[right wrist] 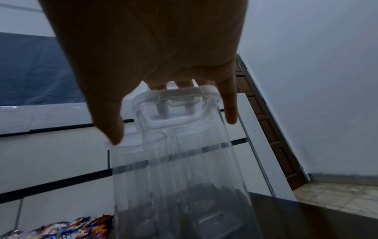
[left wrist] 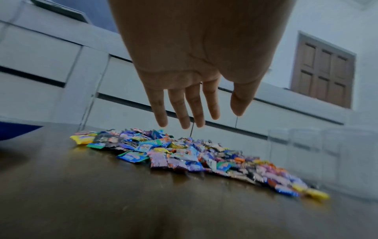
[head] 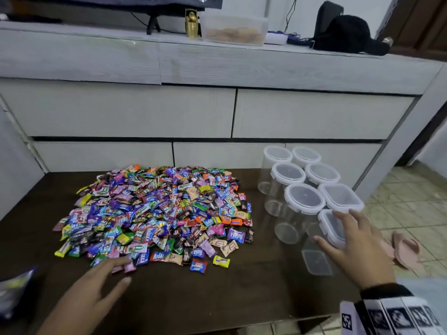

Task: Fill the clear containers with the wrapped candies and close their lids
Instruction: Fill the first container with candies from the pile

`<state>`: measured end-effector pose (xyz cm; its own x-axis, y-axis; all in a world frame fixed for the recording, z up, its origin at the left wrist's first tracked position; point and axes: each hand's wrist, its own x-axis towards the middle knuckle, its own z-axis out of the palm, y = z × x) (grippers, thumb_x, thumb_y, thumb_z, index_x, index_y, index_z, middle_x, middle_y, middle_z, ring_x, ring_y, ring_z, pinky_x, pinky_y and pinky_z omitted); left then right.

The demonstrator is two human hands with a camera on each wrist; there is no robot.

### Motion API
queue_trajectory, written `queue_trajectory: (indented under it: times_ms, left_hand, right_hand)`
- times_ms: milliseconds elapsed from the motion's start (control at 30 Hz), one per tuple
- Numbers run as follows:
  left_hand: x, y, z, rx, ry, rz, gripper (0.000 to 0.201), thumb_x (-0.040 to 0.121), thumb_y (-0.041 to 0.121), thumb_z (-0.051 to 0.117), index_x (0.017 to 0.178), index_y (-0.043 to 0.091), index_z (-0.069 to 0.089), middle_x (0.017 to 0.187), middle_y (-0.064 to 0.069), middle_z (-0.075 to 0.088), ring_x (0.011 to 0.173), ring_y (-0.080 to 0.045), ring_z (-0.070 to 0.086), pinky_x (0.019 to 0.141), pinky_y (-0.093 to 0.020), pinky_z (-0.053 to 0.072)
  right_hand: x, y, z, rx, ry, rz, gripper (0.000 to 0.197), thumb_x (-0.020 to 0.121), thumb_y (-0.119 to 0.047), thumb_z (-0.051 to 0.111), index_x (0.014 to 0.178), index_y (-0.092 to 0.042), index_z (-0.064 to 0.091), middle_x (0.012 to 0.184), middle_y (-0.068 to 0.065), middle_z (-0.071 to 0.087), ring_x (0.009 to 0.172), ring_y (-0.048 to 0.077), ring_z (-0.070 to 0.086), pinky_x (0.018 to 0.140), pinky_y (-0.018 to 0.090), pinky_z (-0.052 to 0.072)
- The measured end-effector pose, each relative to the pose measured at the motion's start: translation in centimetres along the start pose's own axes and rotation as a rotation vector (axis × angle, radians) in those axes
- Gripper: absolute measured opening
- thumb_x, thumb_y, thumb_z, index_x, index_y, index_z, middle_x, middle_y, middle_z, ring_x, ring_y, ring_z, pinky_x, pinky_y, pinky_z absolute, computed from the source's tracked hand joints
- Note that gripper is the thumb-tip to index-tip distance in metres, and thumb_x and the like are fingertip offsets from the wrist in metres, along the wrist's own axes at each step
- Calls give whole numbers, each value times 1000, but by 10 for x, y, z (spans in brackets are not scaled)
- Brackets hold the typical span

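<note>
A wide pile of wrapped candies (head: 157,213) (left wrist: 184,155) lies on the dark brown table (head: 217,293). Several empty clear containers with white lids on stand at the right, some round (head: 303,198) and two square. My right hand (head: 343,233) (right wrist: 174,113) hovers with spread, straight fingers over the lid (right wrist: 175,103) of the nearest square container (head: 331,228) (right wrist: 180,169); the thumb reaches its left side. My left hand (head: 123,270) (left wrist: 210,119) is flat and empty at the pile's near edge, fingertips just above the candies.
A white drawer cabinet (head: 217,112) runs behind the table, close to the pile and containers. A blue bag (head: 14,293) lies at the table's left edge. Pink slippers (head: 406,250) sit on the tiled floor to the right. The table's front edge is near my wrists.
</note>
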<state>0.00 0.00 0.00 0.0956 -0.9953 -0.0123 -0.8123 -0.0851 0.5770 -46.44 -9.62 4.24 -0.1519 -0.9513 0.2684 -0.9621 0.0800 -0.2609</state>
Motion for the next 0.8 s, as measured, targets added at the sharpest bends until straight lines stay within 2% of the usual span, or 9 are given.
queue_trajectory:
  times_ms: [33, 100, 167, 233, 333, 467, 667, 800]
  left_hand:
    - [7, 3, 8, 97, -50, 14, 37, 89, 47, 60, 121, 55, 44, 141, 19, 46, 120, 1, 48, 96, -25, 44]
    - [20, -1, 23, 264, -122, 27, 55, 92, 58, 49, 142, 44, 30, 157, 15, 22, 142, -4, 27, 114, -28, 31]
    - [27, -2, 37, 402, -170, 23, 71, 93, 65, 39, 153, 36, 16, 163, 11, 5, 149, -8, 11, 120, -30, 20]
    - [28, -4, 53, 435, -203, 46, 75, 93, 67, 36, 155, 34, 9, 164, 7, -2, 151, -11, 3, 121, -32, 15]
    - [29, -10, 66, 485, -252, 42, 75, 94, 66, 37, 155, 33, 8, 164, 6, -8, 151, -16, -8, 122, -36, 12]
    - [27, -16, 74, 486, -255, 25, 74, 94, 65, 36, 155, 32, 9, 164, 6, -8, 151, -16, -10, 122, -37, 11]
    - [29, -24, 80, 521, -263, 19, 74, 95, 64, 34, 156, 31, 7, 164, 4, -8, 150, -16, -12, 122, -39, 8]
    - [30, -24, 80, 537, -281, 15, 74, 95, 64, 34, 156, 31, 8, 164, 4, -7, 151, -17, -10, 122, -40, 10]
  right_hand:
    - [1, 0, 2, -4, 0, 7, 70, 70, -41, 78, 131, -22, 48, 136, 20, 44, 125, 40, 40, 101, 51, 38]
    - [-1, 2, 6, -11, 19, 4, 69, 69, -30, 80, 130, -20, 49, 135, 22, 45, 123, 42, 40, 100, 53, 38]
    - [-2, 4, 9, -13, 56, -30, 68, 68, -25, 82, 128, -17, 51, 132, 24, 48, 121, 43, 42, 99, 55, 38]
    - [-5, 4, 10, -7, 82, -57, 67, 67, -23, 82, 126, -16, 53, 130, 24, 49, 119, 43, 43, 98, 55, 38]
    - [-11, 1, 9, -4, 110, -96, 65, 64, -21, 84, 123, -16, 56, 125, 23, 52, 112, 44, 46, 93, 54, 41]
    - [-27, -11, 6, -26, 86, -144, 64, 66, -29, 82, 124, -20, 55, 125, 18, 53, 110, 42, 47, 90, 50, 44]
    - [-61, -46, 7, 3, 67, -266, 62, 64, -40, 78, 120, -30, 55, 123, 4, 50, 106, 30, 45, 63, 37, 50]
    - [-74, -79, 14, 47, 51, -433, 60, 64, -46, 73, 119, -35, 53, 124, -3, 50, 106, 25, 45, 65, 34, 52]
